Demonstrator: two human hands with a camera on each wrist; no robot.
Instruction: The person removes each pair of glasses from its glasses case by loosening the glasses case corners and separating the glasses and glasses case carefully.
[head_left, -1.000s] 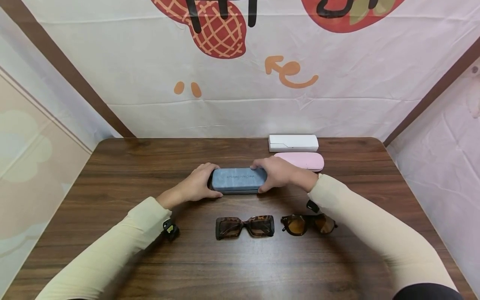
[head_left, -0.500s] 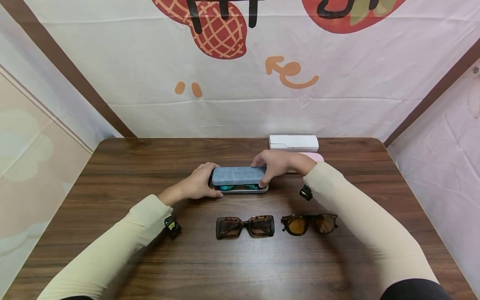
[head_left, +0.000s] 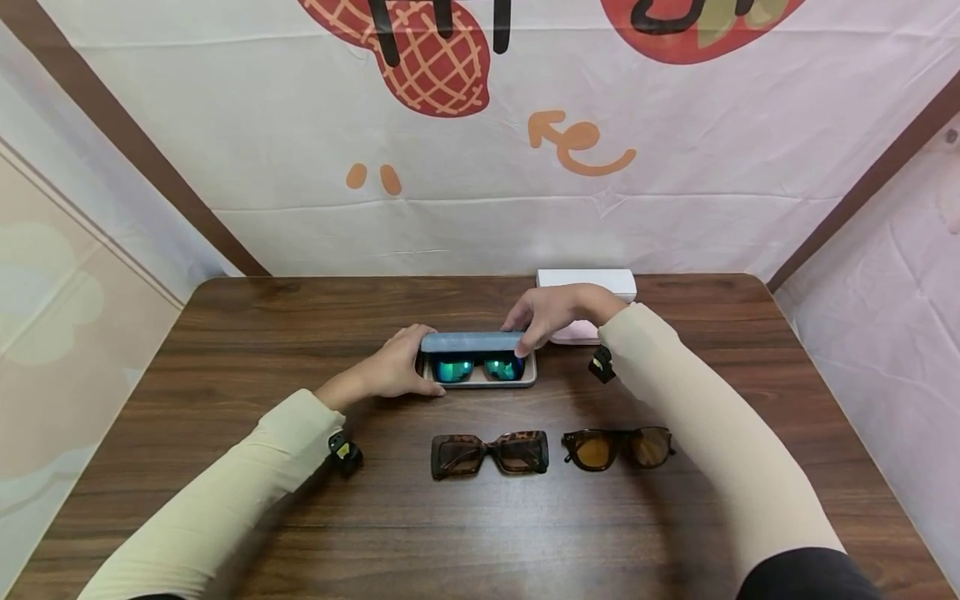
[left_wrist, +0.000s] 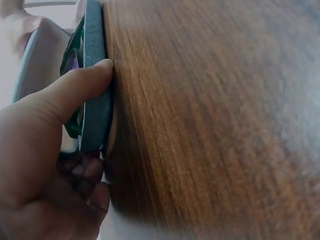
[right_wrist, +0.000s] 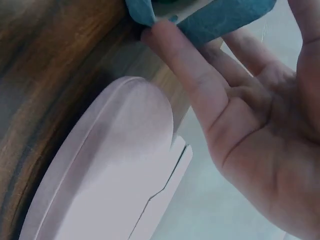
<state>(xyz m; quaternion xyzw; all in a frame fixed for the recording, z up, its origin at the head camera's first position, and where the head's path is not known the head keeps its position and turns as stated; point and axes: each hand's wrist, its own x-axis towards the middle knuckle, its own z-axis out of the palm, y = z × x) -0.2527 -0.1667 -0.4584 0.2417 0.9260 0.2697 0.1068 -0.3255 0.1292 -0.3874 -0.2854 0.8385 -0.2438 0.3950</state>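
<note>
A blue glasses case (head_left: 474,342) lies on the table with its lid tilted up. Inside it rests a pair of sunglasses (head_left: 454,369) with mirrored blue-green lenses. My left hand (head_left: 392,364) grips the left end of the case; in the left wrist view its thumb (left_wrist: 85,87) lies across the base's front wall and the other fingers curl at the end. At the lid's right end, my right hand (head_left: 551,315) holds the lid's edge between thumb and fingers. The right wrist view shows fingers (right_wrist: 187,65) against the blue lid (right_wrist: 227,20).
Tortoiseshell sunglasses (head_left: 489,455) and dark-framed sunglasses with amber lenses (head_left: 618,447) lie in front of the case. Behind the right hand are a pink glasses case (head_left: 576,332), partly hidden, and a white case (head_left: 588,281) near the table's back edge.
The lid of the blue glasses case has swung up and back with my right hand, baring the mirrored sunglasses inside. My left hand stays at the case's left end.
</note>
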